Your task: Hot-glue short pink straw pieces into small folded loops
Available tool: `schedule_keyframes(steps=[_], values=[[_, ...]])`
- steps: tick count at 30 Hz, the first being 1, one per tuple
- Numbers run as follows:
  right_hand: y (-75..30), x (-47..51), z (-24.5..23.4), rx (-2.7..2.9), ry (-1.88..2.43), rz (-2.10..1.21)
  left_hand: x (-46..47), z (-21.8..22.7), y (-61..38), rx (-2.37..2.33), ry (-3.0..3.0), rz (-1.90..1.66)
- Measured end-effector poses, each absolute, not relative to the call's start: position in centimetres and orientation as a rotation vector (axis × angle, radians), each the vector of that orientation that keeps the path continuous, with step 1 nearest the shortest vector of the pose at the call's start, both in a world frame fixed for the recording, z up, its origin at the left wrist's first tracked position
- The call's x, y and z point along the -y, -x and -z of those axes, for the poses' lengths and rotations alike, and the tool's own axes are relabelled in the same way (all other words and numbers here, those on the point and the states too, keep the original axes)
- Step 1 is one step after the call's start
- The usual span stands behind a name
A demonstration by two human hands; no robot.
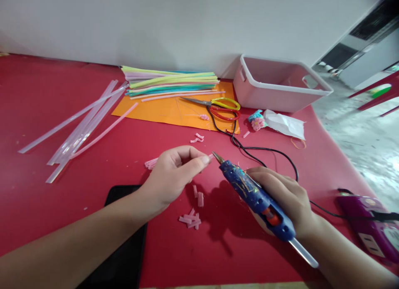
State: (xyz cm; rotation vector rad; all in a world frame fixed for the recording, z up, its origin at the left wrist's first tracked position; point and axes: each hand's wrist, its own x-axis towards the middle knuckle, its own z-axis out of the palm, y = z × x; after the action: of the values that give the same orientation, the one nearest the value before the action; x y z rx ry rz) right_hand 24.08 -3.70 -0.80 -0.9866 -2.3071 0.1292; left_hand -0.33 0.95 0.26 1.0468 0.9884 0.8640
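Note:
My right hand (283, 193) is wrapped round a blue hot glue gun (249, 189), with a clear glue stick (303, 252) poking out of its back end. The gun's metal nozzle is at the tip of a small pink piece (211, 156), which my left hand (177, 172) pinches between thumb and finger. Most of that piece is hidden by the fingers; it looks like a cut bit of pipe cleaner. Below my left hand lie several short pink cut pieces (190, 219) on the red table (174, 255). A few more pink bits (197, 138) lie beyond it.
Pipe cleaners (171, 84) lie on an orange sheet (149, 112) with yellow-and-red-handled scissors (218, 105). Glue sticks (84, 127) are at left, a pink basket (280, 87) at back right. A black cord (249, 148) leads towards a purple power strip (368, 222). A dark flat device (124, 239) lies under my left forearm.

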Motion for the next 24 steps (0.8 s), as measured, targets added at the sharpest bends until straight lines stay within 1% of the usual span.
schedule_keyframes(steps=[10, 24], values=[[-24.29, 3.71, 0.67, 2.387, 0.989, -0.184, -0.65, -0.55, 0.39, -1.089, -1.249, -0.863], [-24.3, 3.77, 0.63, 2.403, 0.972, -0.218, -0.56, -0.25, 0.65, -1.08, -1.295, -0.816]])
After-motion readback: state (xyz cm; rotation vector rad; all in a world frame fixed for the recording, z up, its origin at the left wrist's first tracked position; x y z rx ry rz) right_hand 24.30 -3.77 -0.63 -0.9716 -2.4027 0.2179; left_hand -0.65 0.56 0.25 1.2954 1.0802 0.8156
